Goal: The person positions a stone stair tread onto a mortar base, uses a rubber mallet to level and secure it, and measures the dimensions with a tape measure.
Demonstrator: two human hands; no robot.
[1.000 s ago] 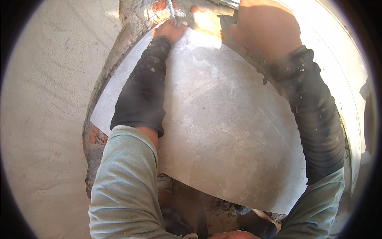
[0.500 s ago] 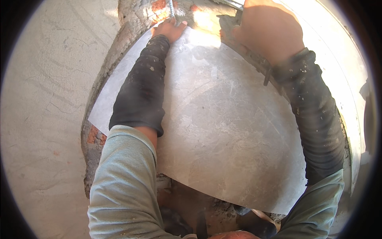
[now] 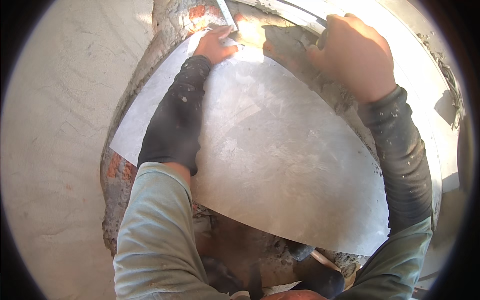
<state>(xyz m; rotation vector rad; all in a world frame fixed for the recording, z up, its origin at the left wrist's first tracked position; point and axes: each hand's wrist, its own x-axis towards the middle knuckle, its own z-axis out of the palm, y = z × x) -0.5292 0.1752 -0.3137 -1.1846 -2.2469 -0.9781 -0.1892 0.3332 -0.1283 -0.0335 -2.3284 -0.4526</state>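
The grey slab [image 3: 285, 155], long axis eleven to five o'clock, stretches toward five from the nearer left hand [image 3: 217, 46], grip spread wide at its top, and lies seven o'clock from the right hand's [image 3: 357, 57] curled, narrow grip, contents unclear.

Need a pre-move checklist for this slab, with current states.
1. Left hand on the slab: ok, at its far end.
2. Strip clear of left fingers: not ok, its lower end sits right by the fingertips.
3. Right hand off the slab's face: ok, beyond its right edge.
4. Right hand's hold: cannot tell, the curled fingers hide it.
5. Slab supported underneath: cannot tell, hidden.
6. Right sleeve clear of slab edge: cannot tell, they overlap in view.
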